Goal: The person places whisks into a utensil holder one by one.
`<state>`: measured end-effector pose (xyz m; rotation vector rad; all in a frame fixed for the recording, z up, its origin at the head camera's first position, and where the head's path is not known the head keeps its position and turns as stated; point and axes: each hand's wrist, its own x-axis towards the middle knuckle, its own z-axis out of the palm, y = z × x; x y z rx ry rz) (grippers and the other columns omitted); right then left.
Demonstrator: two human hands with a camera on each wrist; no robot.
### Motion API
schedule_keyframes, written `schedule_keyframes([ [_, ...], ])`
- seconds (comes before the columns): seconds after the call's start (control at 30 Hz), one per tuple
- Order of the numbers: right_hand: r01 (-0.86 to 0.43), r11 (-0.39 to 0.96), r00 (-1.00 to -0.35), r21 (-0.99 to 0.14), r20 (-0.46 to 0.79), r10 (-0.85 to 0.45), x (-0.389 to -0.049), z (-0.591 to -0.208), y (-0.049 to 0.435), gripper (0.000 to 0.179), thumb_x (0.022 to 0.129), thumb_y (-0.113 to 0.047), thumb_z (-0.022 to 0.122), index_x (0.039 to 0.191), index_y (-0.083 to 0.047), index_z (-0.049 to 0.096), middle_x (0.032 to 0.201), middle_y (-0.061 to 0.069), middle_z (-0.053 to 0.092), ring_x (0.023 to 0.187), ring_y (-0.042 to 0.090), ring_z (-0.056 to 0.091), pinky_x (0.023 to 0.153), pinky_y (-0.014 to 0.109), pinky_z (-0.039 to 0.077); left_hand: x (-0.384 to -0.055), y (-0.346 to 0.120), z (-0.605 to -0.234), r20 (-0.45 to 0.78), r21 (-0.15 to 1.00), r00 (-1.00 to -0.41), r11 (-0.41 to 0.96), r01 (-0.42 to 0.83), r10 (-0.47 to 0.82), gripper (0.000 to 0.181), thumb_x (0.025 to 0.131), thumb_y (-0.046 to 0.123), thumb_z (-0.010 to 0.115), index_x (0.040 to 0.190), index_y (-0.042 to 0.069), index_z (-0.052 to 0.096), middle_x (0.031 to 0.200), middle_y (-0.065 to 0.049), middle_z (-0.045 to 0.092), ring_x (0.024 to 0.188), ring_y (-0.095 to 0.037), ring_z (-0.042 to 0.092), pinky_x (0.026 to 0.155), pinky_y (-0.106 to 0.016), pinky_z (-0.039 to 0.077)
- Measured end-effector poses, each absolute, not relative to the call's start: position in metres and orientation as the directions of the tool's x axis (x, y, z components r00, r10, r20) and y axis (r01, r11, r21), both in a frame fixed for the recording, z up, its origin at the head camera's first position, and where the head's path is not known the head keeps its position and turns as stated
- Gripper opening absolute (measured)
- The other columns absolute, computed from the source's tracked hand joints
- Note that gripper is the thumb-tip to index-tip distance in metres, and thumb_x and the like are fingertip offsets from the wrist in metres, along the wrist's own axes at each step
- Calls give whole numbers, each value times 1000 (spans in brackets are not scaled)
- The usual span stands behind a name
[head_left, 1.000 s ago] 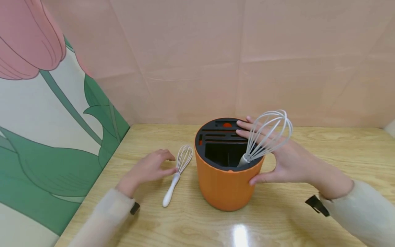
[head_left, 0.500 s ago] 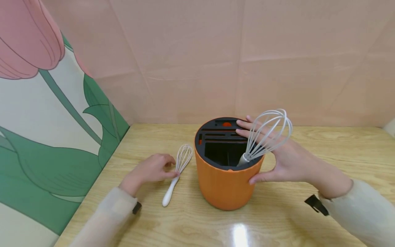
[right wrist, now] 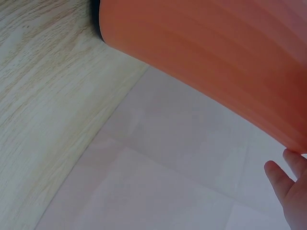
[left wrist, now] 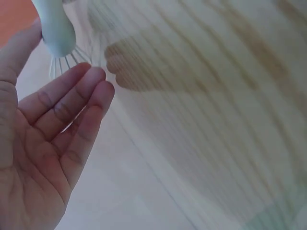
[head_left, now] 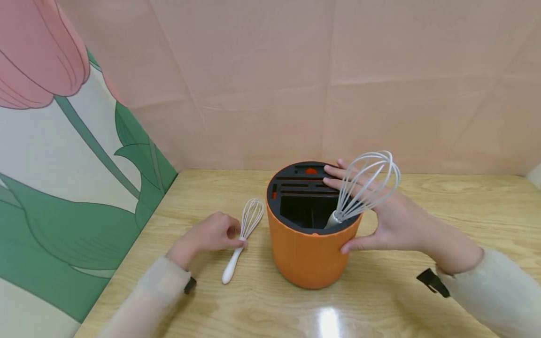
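- Left hand [head_left: 211, 234], lower left of centre, fingers loosely curled, fingertips [left wrist: 98, 76] just touching the small white whisk [head_left: 242, 239] where wires meet handle; not gripped.
- The whisk lies flat, handle toward the bottom edge, wires up toward the orange utensil holder [head_left: 310, 249].
- Right hand [head_left: 393, 220], open, steadies the holder; a large whisk [head_left: 363, 188] leans inside.
- Wooden table [head_left: 422, 291], pink wall behind.

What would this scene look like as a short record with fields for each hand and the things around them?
Left hand: left hand touches the small white-handled wire whisk lying on the table
Right hand: right hand rests straight-fingered against the round orange utensil holder with a black slotted top
In holder: large grey wire whisk, leaning, head up
Surface: light wooden table
Backdrop: pink wall; tulip panel on the left
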<state>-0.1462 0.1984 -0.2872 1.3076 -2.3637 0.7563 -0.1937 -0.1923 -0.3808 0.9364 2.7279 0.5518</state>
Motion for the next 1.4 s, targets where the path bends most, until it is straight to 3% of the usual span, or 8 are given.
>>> schedule_keyframes([
  [0.33, -832, 466, -554, -301, 492, -672, -147, -286, 198, 115, 55, -55, 92, 150, -11, 44, 159, 8, 37, 154, 28, 19, 125, 42, 12, -196, -198, -380, -63, 437, -760, 703, 561, 646, 22, 86, 26, 79, 72, 16, 65, 60, 10, 56, 55, 2, 45, 51, -16, 39],
  [0.63, -836, 465, -548, -292, 499, -672, -146, -287, 198, 114, 56, -57, 91, 149, -11, 45, 159, 9, 38, 154, 28, 20, 125, 42, 12, -198, -204, -377, -94, 421, -780, 734, 532, 619, 12, 87, 20, 77, 80, 14, 70, 63, 9, 55, 57, -1, 45, 52, -16, 39],
  [0.83, -848, 452, -528, -277, 517, -673, -147, -288, 198, 113, 57, -59, 90, 149, -11, 45, 159, 9, 39, 154, 29, 21, 125, 40, 13, -201, -209, -377, -94, 424, -777, 731, 534, 622, 9, 87, 18, 77, 86, 10, 74, 70, 7, 65, 62, 0, 52, 57, -17, 47],
  [1.13, -842, 448, -538, -299, 507, -673, -146, -288, 198, 113, 57, -57, 91, 149, -11, 44, 159, 9, 38, 154, 27, 19, 125, 35, 11, -198, -214, -373, -98, 427, -765, 722, 545, 636, 13, 87, 16, 76, 78, 14, 67, 68, 7, 61, 61, -1, 50, 58, -18, 46],
  [1.4, -841, 450, -541, -301, 504, -674, -145, -288, 199, 113, 57, -55, 92, 149, -11, 44, 159, 10, 38, 154, 27, 19, 126, 34, 11, -196, -220, -367, -95, 451, -783, 728, 517, 615, 7, 88, 17, 75, 90, 12, 71, 75, 7, 66, 68, -1, 56, 64, -19, 49],
])
